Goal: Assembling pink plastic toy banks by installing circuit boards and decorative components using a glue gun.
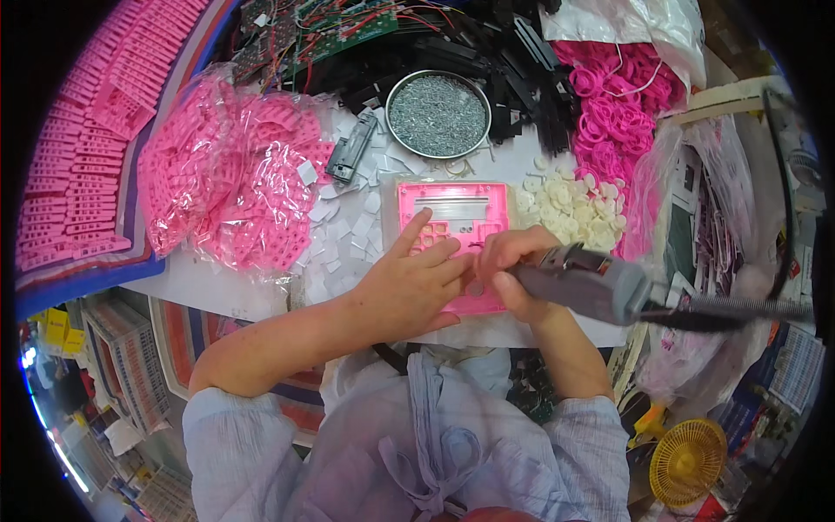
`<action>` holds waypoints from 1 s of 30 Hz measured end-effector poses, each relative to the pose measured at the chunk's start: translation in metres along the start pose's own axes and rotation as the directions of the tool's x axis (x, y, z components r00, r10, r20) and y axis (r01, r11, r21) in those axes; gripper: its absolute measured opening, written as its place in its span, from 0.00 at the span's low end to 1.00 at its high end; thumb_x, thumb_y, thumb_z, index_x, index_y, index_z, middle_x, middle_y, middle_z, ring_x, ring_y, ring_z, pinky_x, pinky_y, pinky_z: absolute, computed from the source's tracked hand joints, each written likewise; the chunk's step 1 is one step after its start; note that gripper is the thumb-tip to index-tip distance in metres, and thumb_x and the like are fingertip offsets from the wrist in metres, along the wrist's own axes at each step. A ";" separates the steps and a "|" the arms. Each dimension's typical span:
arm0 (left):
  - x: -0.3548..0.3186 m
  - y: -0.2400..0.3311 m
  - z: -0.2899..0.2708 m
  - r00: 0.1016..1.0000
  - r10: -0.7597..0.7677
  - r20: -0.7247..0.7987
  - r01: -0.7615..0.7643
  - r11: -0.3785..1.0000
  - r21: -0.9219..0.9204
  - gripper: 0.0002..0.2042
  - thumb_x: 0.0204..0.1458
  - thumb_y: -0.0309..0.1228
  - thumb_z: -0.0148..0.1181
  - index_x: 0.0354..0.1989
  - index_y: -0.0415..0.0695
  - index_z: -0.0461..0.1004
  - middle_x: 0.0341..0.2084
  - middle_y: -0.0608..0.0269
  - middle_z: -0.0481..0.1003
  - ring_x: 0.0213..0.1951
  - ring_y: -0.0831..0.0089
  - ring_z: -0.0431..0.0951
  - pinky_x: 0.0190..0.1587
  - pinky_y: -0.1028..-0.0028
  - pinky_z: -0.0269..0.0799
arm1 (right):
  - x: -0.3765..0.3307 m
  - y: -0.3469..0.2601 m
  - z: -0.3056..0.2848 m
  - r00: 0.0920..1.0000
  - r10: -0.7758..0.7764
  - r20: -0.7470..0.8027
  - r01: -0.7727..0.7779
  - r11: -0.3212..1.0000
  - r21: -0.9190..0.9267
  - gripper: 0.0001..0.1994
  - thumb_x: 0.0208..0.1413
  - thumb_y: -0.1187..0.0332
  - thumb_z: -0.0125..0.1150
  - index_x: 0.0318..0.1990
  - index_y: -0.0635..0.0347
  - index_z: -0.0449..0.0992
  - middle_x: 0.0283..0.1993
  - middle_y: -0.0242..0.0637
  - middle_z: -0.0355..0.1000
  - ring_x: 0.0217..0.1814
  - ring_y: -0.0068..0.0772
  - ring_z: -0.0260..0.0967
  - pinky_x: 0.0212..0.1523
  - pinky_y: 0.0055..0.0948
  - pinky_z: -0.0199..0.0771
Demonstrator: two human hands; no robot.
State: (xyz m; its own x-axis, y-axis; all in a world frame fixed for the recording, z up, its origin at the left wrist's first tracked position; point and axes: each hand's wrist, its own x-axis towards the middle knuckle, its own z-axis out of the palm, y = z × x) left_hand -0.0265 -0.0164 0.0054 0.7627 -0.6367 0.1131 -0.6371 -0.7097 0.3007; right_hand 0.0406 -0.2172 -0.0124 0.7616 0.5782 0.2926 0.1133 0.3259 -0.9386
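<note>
A pink plastic casing (497,198) lies face down on the white work surface in front of me, with a clear or silvery strip (450,209) across its upper part. My left hand (402,283) rests on its left side, fingers stretched out and apart. My right hand (519,259) is wrapped round a grey electric screwdriver (591,283), which lies nearly level, its cord trailing right. The tool's tip is hidden behind my fingers, over the casing's right half. Whether it touches a screw cannot be made out.
Beyond the casing stands a round tin (489,122) of small screws (437,113). White round pieces (574,209) lie right, pink rings (613,122) behind them. Left are white tabs (335,239), a dark grey part (352,150) and bagged pink parts (261,174). Circuit boards (339,39) lie at the back.
</note>
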 end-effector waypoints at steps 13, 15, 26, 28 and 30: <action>-0.004 -0.011 0.003 0.959 -0.143 -0.246 0.081 0.966 -0.246 0.18 0.49 0.44 0.65 0.45 0.47 0.79 0.46 0.63 0.77 0.56 0.59 0.71 0.65 0.45 0.57 | 0.018 -0.033 -0.019 0.974 0.006 -0.226 0.016 0.995 0.094 0.18 0.54 0.70 0.66 0.50 0.60 0.67 0.29 0.29 0.65 0.23 0.22 0.60 0.26 0.26 0.65; -0.022 -0.038 -0.021 0.891 -0.355 -0.284 0.222 0.885 -0.409 0.15 0.50 0.38 0.65 0.45 0.46 0.79 0.45 0.60 0.77 0.53 0.55 0.74 0.60 0.51 0.65 | 0.032 -0.064 -0.025 0.964 -0.131 -0.232 0.131 0.991 -0.017 0.20 0.54 0.73 0.66 0.53 0.61 0.67 0.31 0.30 0.66 0.26 0.21 0.62 0.28 0.25 0.66; 0.013 -0.207 -0.114 0.656 -0.587 -0.474 0.690 0.721 0.062 0.10 0.52 0.34 0.57 0.35 0.42 0.81 0.35 0.49 0.81 0.39 0.49 0.80 0.43 0.53 0.75 | 0.063 -0.070 -0.035 0.881 -0.214 -0.423 0.057 0.934 -0.354 0.32 0.56 0.79 0.62 0.68 0.68 0.56 0.39 0.31 0.69 0.39 0.19 0.66 0.40 0.19 0.67; 0.035 -0.227 -0.125 0.566 -0.733 -0.378 0.804 0.592 0.055 0.12 0.52 0.33 0.58 0.37 0.40 0.82 0.38 0.48 0.81 0.42 0.50 0.81 0.46 0.54 0.76 | 0.065 -0.071 -0.039 0.897 -0.201 -0.394 0.059 0.937 -0.343 0.33 0.56 0.78 0.63 0.68 0.68 0.56 0.39 0.31 0.69 0.38 0.19 0.66 0.38 0.18 0.66; 0.036 -0.277 -0.136 0.434 -0.831 -0.348 0.890 0.454 0.024 0.16 0.50 0.34 0.59 0.42 0.37 0.82 0.46 0.45 0.79 0.48 0.50 0.81 0.49 0.56 0.77 | 0.067 -0.078 -0.040 0.894 -0.207 -0.398 0.062 0.935 -0.348 0.33 0.56 0.78 0.64 0.68 0.68 0.56 0.39 0.30 0.69 0.37 0.18 0.65 0.36 0.17 0.66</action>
State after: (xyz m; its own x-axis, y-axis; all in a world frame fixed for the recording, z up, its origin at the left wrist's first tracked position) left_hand 0.1928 0.1982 0.0552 0.8990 0.4187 0.1281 0.3870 -0.8968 0.2145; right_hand 0.1083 -0.2337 0.0728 0.9111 0.1520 0.3830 0.3749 0.0801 -0.9236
